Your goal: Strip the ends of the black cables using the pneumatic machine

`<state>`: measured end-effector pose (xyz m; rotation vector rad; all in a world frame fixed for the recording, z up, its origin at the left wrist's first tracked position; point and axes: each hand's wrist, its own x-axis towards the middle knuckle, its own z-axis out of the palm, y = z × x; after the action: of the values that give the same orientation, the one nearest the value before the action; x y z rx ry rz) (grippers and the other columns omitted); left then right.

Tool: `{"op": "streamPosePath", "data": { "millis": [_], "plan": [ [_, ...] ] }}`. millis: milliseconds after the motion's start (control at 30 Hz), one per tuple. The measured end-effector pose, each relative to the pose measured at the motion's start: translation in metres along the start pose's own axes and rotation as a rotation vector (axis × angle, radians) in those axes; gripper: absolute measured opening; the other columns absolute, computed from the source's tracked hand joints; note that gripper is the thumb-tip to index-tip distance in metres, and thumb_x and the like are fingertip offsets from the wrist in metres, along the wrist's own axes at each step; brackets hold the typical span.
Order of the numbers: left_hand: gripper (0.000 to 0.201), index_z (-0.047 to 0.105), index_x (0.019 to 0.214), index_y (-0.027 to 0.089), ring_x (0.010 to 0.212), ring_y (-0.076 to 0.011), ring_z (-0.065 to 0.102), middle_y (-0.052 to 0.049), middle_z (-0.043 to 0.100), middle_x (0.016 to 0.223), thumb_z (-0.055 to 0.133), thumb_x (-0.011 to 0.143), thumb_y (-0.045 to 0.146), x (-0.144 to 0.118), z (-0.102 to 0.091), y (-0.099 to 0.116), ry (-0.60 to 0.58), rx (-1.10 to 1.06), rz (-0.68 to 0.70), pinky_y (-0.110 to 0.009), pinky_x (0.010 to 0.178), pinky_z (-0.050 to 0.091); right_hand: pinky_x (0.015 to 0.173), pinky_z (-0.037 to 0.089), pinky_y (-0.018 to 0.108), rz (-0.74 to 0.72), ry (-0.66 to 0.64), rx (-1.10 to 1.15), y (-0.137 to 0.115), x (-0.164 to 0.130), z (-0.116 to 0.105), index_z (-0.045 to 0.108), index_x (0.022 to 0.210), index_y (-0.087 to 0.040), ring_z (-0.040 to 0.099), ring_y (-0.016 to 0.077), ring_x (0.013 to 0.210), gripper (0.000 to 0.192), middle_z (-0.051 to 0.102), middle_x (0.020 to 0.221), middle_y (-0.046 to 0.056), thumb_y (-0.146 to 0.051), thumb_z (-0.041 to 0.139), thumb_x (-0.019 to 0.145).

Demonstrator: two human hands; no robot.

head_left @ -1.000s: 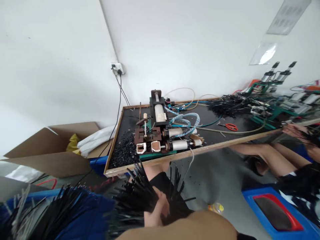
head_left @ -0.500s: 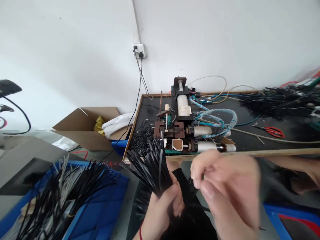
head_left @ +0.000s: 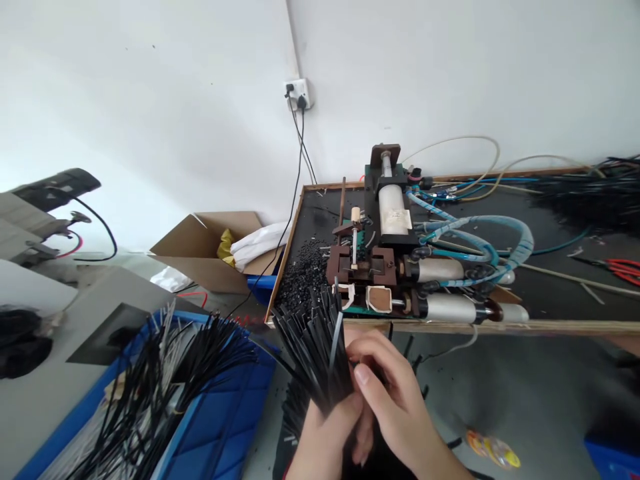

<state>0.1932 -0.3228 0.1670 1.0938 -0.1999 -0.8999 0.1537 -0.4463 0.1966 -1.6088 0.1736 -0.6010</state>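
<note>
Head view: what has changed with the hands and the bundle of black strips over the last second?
The right hand, blurred and raised half a second ago, has come down onto the fanned bundle of thin black plastic strips, its fingers now against it. The left hand stays clamped round the bundle's base. The camera panned, shifting the wooden-edged black bench rightward in view; its pneumatic machine looks unchanged.

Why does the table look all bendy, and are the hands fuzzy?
In the head view the wide lens bends the table edge and tilts the walls; the light is soft and even, without glare; the right hand and left hand holding the black strips look slightly soft, not smeared.
</note>
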Motion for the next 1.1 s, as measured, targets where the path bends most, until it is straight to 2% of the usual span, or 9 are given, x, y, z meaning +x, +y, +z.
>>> {"op": "streamPosePath", "data": {
  "millis": [100, 300, 467, 600, 733, 833, 900, 967, 1100],
  "plan": [
    [0.041, 0.067, 0.073, 0.018, 0.040, -0.0095, 0.038, 0.005, 0.046, 0.046, 0.073, 0.093, 0.053, -0.001, -0.003, -0.001, 0.080, 0.069, -0.047, -0.025, 0.043, 0.025, 0.065, 0.043, 0.030, 0.007, 0.048, -0.032, 0.003, -0.001, 0.004, 0.063, 0.089, -0.025, 0.055, 0.0186, 0.071, 0.008, 0.059, 0.082, -0.001, -0.019, 0.067, 0.092],
    [0.047, 0.067, 0.067, 0.018, 0.043, -0.0114, 0.039, 0.003, 0.048, 0.046, 0.083, 0.081, 0.060, -0.001, -0.006, 0.000, 0.178, 0.199, -0.088, -0.026, 0.043, 0.028, 0.061, 0.042, 0.029, 0.027, 0.012, -0.020, 0.014, -0.005, 0.000, 0.059, 0.084, -0.024, 0.054, 0.0176, 0.068, 0.014, 0.056, 0.077, -0.002, -0.019, 0.065, 0.096],
    [0.057, 0.062, 0.058, 0.020, 0.042, -0.0124, 0.041, 0.001, 0.049, 0.045, 0.085, 0.077, 0.068, -0.002, -0.006, -0.003, 0.216, 0.167, -0.031, -0.027, 0.044, 0.031, 0.062, 0.044, 0.029, 0.004, -0.039, 0.000, 0.014, -0.001, -0.006, 0.060, 0.081, -0.023, 0.057, 0.0174, 0.068, 0.019, 0.058, 0.076, -0.001, -0.019, 0.061, 0.099],
    [0.045, 0.074, 0.071, 0.020, 0.040, -0.0141, 0.041, 0.002, 0.052, 0.045, 0.085, 0.079, 0.064, 0.000, -0.003, -0.001, 0.280, 0.139, 0.045, -0.029, 0.042, 0.035, 0.060, 0.044, 0.030, -0.036, -0.015, 0.010, 0.013, 0.004, -0.004, 0.062, 0.079, -0.023, 0.058, 0.0182, 0.065, 0.021, 0.060, 0.073, 0.000, -0.020, 0.059, 0.100],
    [0.040, 0.082, 0.092, 0.021, 0.052, -0.0183, 0.057, -0.002, 0.070, 0.064, 0.090, 0.076, 0.057, 0.004, 0.000, 0.007, 0.355, 0.172, 0.086, -0.028, 0.047, 0.047, 0.060, 0.044, 0.032, 0.008, -0.021, 0.034, 0.014, 0.008, -0.002, 0.063, 0.079, -0.024, 0.058, 0.0203, 0.067, 0.022, 0.060, 0.075, 0.002, -0.026, 0.060, 0.100],
    [0.042, 0.082, 0.098, 0.022, 0.074, -0.0242, 0.070, -0.006, 0.080, 0.085, 0.093, 0.074, 0.054, 0.006, 0.000, 0.009, 0.406, 0.186, 0.088, -0.029, 0.062, 0.057, 0.062, 0.045, 0.034, 0.038, -0.037, 0.046, 0.016, 0.011, -0.003, 0.056, 0.073, -0.025, 0.057, 0.0209, 0.068, 0.028, 0.059, 0.073, 0.001, -0.031, 0.064, 0.099],
    [0.041, 0.081, 0.098, 0.022, 0.084, -0.0261, 0.073, -0.007, 0.082, 0.091, 0.094, 0.073, 0.052, 0.006, -0.001, 0.009, 0.411, 0.169, 0.089, -0.030, 0.069, 0.059, 0.063, 0.046, 0.034, 0.050, -0.040, 0.056, 0.018, 0.012, -0.005, 0.054, 0.071, -0.025, 0.058, 0.0214, 0.068, 0.032, 0.060, 0.073, 0.001, -0.034, 0.066, 0.100],
    [0.038, 0.080, 0.092, 0.020, 0.077, -0.0242, 0.072, -0.006, 0.081, 0.085, 0.095, 0.074, 0.050, 0.006, -0.003, 0.007, 0.396, 0.143, 0.094, -0.029, 0.066, 0.058, 0.062, 0.048, 0.035, 0.075, -0.039, 0.074, 0.019, 0.013, -0.007, 0.055, 0.071, -0.025, 0.061, 0.0223, 0.068, 0.036, 0.061, 0.072, 0.002, -0.039, 0.066, 0.101],
    [0.035, 0.075, 0.084, 0.019, 0.044, -0.0147, 0.057, -0.002, 0.072, 0.062, 0.089, 0.081, 0.051, 0.009, -0.006, 0.005, 0.294, 0.034, 0.071, -0.026, 0.048, 0.045, 0.059, 0.050, 0.035, 0.097, -0.049, 0.075, 0.018, 0.012, -0.012, 0.058, 0.072, -0.026, 0.064, 0.0226, 0.059, 0.038, 0.062, 0.063, 0.001, -0.043, 0.063, 0.105]
  ]
}}
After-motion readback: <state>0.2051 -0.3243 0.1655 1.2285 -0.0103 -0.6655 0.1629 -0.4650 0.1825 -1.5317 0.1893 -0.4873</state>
